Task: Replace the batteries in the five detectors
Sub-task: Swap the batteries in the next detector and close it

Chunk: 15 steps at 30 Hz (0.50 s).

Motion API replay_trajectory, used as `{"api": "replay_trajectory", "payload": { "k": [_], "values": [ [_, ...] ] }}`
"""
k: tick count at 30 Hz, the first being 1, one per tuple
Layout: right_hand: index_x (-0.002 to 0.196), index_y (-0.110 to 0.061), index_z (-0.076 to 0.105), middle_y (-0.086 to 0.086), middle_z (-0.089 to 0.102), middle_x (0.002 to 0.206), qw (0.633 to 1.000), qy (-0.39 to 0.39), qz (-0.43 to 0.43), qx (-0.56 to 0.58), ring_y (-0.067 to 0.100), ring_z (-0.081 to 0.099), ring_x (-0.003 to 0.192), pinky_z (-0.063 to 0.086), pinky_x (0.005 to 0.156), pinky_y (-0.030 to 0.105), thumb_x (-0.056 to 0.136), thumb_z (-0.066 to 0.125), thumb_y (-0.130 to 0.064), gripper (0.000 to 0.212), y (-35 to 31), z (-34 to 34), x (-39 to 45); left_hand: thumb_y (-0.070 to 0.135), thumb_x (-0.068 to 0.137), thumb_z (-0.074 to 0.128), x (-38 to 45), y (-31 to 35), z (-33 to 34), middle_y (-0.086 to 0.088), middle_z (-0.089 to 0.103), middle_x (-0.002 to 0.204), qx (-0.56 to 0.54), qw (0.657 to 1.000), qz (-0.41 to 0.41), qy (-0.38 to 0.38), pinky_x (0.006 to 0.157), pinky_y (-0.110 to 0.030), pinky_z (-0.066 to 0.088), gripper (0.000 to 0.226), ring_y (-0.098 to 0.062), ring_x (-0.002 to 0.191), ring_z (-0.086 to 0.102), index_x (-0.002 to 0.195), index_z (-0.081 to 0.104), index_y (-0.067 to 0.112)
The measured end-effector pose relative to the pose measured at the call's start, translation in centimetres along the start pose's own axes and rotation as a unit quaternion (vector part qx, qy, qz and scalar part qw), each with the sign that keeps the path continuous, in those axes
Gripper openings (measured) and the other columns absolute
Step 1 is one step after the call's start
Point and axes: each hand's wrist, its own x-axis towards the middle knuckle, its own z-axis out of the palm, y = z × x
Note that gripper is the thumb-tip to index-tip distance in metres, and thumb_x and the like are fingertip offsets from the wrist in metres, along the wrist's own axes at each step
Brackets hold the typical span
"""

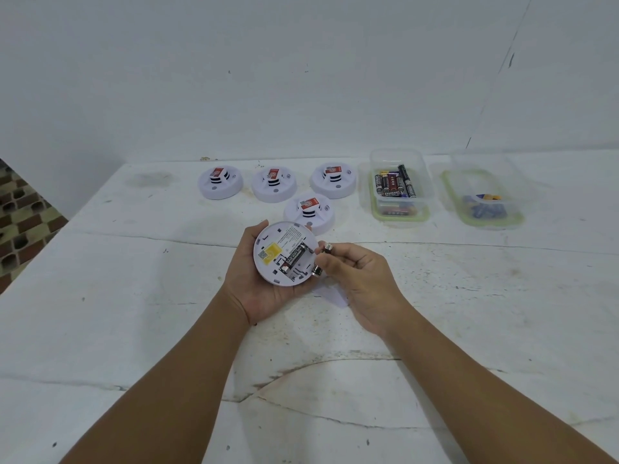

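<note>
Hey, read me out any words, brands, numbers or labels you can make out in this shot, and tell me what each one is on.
"EVEREADY", only roughly legible: on a black battery lying in the left container.
Battery in the held detector: white print, too blurred.
Held detector: printed text and yellow sticker, too small.
Red labels on the four table detectors: unreadable.

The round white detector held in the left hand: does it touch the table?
Apart. The head view shows the round white detector cradled in the left hand, above the table.
</note>
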Motion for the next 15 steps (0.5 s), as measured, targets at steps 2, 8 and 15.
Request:
{"api": "replay_trajectory", "payload": {
  "k": [2, 8, 15],
  "values": [
    [0.107, 0.007, 0.074, 0.024, 0.077, 0.102, 1.000, 0.004, 0.000, -0.003, 0.028, 0.077, 0.086, 0.064, 0.076, 0.035, 0.078, 0.080, -0.005, 0.032, 0.07, 0.06, 0.07, 0.054, 0.097, 0.054, -0.04, 0.05, -0.01, -0.025, 0.069, 0.123, -0.005, 1.000, 0.001, 0.004, 0.091, -0.055, 0.059, 0.062, -0.040, 0.100, 0.071, 0.124, 0.072, 0.002],
    [0.111, 0.010, 0.072, 0.022, 0.078, 0.101, 1.000, 0.019, 0.000, -0.007, 0.024, 0.077, 0.084, 0.061, 0.071, 0.028, 0.085, 0.076, 0.003, 0.027, 0.04, 0.12, 0.01, 0.054, 0.097, 0.055, 0.04, 0.11, -0.04, -0.024, 0.066, 0.126, 0.002, 1.000, -0.003, 0.001, 0.106, -0.054, 0.047, 0.062, -0.038, 0.106, 0.067, 0.135, 0.065, 0.005],
    [0.120, -0.007, 0.073, 0.021, 0.076, 0.098, 0.999, 0.049, -0.013, -0.004, 0.024, 0.072, 0.089, 0.061, 0.087, 0.036, 0.077, 0.083, -0.014, 0.045, 0.30, 0.09, 0.18, 0.054, 0.096, 0.057, 0.22, 0.07, -0.14, -0.025, 0.065, 0.131, -0.004, 1.000, -0.003, 0.005, 0.115, -0.050, 0.040, 0.064, -0.039, 0.110, 0.066, 0.134, 0.066, 0.003]
  ]
}}
